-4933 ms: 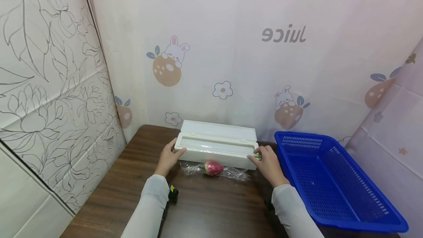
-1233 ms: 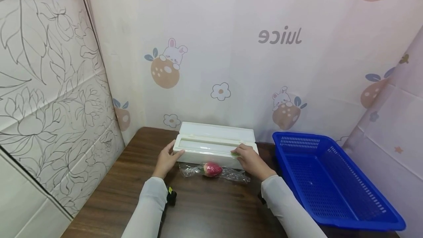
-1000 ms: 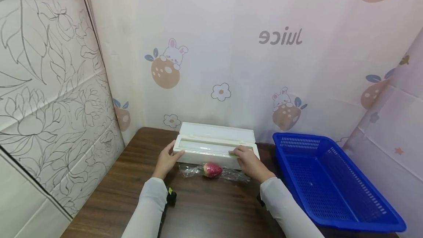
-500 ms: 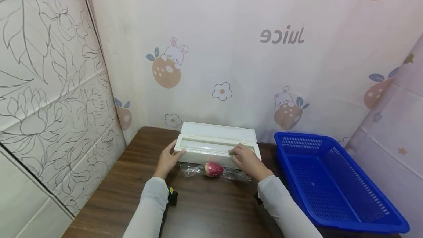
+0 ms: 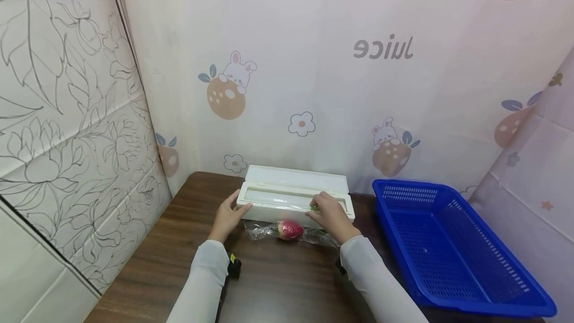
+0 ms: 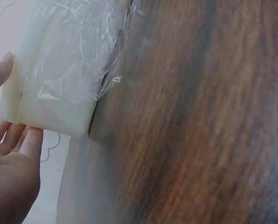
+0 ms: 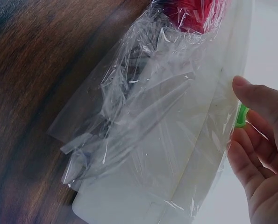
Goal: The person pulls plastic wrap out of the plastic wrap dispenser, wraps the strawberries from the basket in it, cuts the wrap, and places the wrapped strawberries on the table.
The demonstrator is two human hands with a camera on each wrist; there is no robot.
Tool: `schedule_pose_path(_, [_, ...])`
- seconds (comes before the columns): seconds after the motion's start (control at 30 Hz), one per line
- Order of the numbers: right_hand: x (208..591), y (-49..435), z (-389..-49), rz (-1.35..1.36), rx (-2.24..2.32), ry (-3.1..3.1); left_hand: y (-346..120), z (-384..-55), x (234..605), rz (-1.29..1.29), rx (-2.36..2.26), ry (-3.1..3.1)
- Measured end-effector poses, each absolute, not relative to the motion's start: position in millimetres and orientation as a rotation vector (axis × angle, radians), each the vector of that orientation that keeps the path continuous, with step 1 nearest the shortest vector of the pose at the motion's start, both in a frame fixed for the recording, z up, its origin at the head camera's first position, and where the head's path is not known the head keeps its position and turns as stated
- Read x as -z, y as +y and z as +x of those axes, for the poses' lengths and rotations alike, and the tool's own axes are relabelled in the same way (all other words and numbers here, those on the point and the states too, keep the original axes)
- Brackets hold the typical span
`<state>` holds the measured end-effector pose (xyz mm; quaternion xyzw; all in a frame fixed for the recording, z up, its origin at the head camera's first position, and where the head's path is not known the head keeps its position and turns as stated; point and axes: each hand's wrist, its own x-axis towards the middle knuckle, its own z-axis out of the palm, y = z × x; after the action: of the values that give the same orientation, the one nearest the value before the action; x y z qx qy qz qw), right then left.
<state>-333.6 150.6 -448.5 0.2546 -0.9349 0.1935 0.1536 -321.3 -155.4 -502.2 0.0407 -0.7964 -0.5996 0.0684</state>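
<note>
A white cling film dispenser (image 5: pixel 273 211) lies on the table, its lid (image 5: pixel 296 178) tipped back. My left hand (image 5: pixel 226 218) grips its left end, thumb on the front edge and fingers round the end. My right hand (image 5: pixel 331 217) pinches a small green slide cutter (image 7: pixel 242 115) on the dispenser's front rim, right of the middle; the fingers mostly cover it. Clear cling film (image 7: pixel 143 121) hangs down the dispenser's front onto the table. A red-pink, pale-ended fruit (image 5: pixel 290 230) lies in film just before the dispenser; its exact kind is unclear.
A blue perforated plastic basket (image 5: pixel 448 253) stands to the right, close to my right forearm. The brown wood-grain table (image 5: pixel 287 283) reaches back to a printed curtain (image 5: pixel 269 64). Another patterned curtain (image 5: pixel 80 113) hangs on the left.
From the dispenser's right end, my right hand has moved left along its rim with the green slide cutter. Lately it has shifted only slightly. The left hand and the wrapped fruit have stayed put.
</note>
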Motion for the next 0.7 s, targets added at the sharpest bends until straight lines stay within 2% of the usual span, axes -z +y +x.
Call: schedule_pose_path(0.7, [445.9, 146.2, -336.0, 0.980, -0.558, -2.610, -154.6, -321.1, 501.0, 0.114, 1.816, -2.383])
